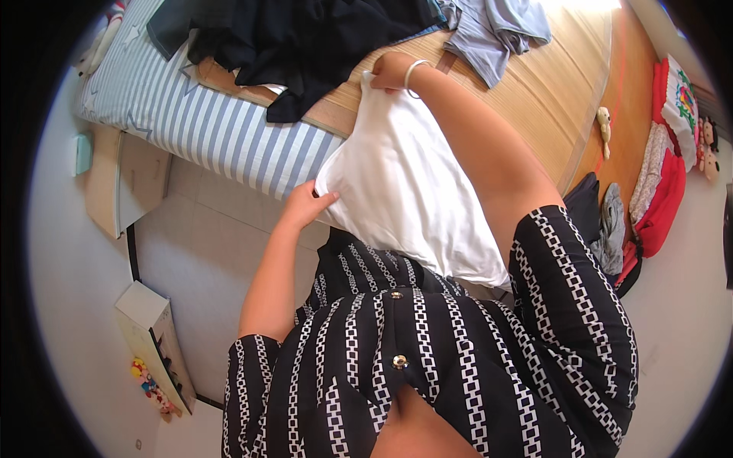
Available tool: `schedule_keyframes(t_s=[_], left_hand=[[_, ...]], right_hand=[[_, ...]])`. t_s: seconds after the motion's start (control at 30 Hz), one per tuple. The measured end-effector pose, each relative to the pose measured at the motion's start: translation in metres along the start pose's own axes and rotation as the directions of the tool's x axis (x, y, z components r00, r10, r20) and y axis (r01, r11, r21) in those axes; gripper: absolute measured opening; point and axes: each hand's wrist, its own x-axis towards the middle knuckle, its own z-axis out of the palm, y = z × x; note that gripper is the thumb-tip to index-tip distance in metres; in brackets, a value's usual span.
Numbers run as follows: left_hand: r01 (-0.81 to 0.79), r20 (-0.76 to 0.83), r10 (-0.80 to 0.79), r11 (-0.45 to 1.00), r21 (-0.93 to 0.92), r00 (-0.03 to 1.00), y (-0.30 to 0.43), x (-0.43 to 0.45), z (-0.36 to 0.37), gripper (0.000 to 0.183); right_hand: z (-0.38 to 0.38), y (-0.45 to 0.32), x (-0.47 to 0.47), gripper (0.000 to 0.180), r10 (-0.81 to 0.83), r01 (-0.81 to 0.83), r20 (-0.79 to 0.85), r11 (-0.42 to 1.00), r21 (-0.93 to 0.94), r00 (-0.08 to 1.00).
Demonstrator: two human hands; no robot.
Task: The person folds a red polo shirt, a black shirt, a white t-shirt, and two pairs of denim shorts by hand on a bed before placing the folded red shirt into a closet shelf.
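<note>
A white cloth garment (pixel 406 172) is stretched between my two hands at the bed's edge, its lower part hanging in front of my body. My left hand (pixel 306 205) grips its left side, thumb on top. Farther up, my right hand (pixel 395 71), with a pale bangle at the wrist, pinches the garment's upper corner over the woven mat (pixel 532 109). Just left of that hand lies a heap of black clothing (pixel 309 46). Beyond it to the right rests a crumpled grey-blue garment (pixel 495 34). The exact kind of white garment cannot be told.
A striped blue-and-white sheet (pixel 229 143) covers the bed's near side. Folded red clothes (pixel 664 200), a grey cloth (pixel 611 223) and a small plush toy (pixel 604 129) lie along the right edge. A bedside cabinet (pixel 140 172) and a white box-like unit (pixel 154 338) stand on the left.
</note>
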Motion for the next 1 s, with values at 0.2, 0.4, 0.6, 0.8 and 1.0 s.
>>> schedule_keyframes(t_s=[0.2,0.4,0.6,0.8,1.0], left_hand=[[-0.112,0.042,0.142,0.901,-0.419,0.989,0.003,-0.076,0.002,0.038],[-0.283,0.34,0.385,0.907,-0.312,0.858,0.083,-0.186,0.109,0.021],[-0.274,0.743,0.34,0.937,-0.216,0.577,0.103,-0.163,0.313,0.03],[-0.402,0.424,0.386,0.914,-0.055,0.819,0.016,-0.109,0.357,0.025],[-0.395,-0.289,0.52,0.83,0.395,0.804,-0.014,-0.066,0.277,0.021]], right_hand=[[-0.023,0.023,-0.077,0.019,-0.012,0.247,-0.313,0.643,0.725,0.95],[-0.05,0.124,-0.259,0.017,-0.133,0.482,-0.463,0.222,0.848,0.876],[0.052,0.293,-0.382,0.033,0.256,0.507,-0.499,0.041,0.861,0.828],[0.221,0.306,-0.437,0.043,0.724,0.374,-0.384,0.186,0.909,0.573],[0.29,0.231,-0.458,0.029,0.784,-0.087,-0.455,0.534,0.841,0.422]])
